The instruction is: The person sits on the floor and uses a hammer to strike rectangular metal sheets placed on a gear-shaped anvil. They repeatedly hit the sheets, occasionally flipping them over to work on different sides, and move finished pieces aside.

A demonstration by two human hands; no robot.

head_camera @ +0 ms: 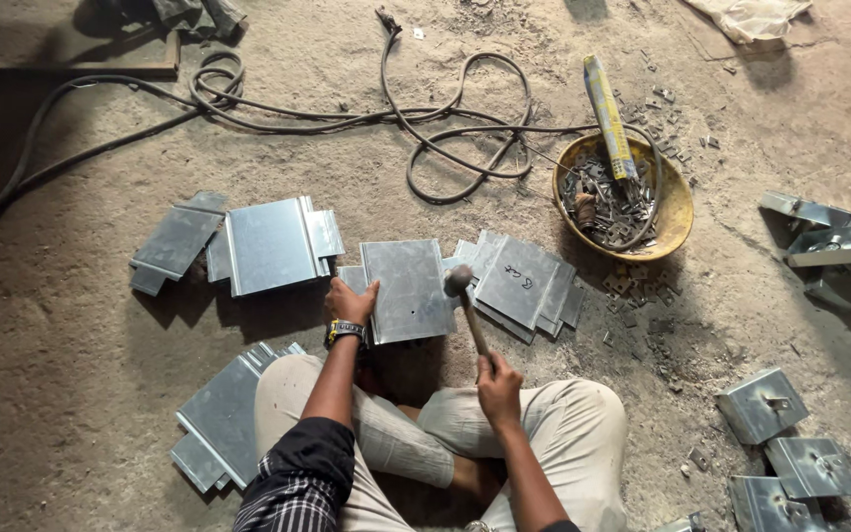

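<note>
I sit cross-legged on a dusty floor. My left hand (pixel 350 299) presses on the left edge of a flat grey metal sheet (pixel 410 290) lying in front of me. A hammer (pixel 465 300) is gripped by its wooden handle in my right hand (pixel 497 382). Its round head hovers just at the sheet's right edge. A watch with a yellow face is on my left wrist.
Stacks of similar metal sheets lie at left (pixel 270 243), right (pixel 522 281) and by my left knee (pixel 221 419). A yellow bowl (pixel 677 212) of small metal parts sits beyond. Folded metal boxes (pixel 762 404) lie at right. Black cables (pixel 445 118) loop across the floor.
</note>
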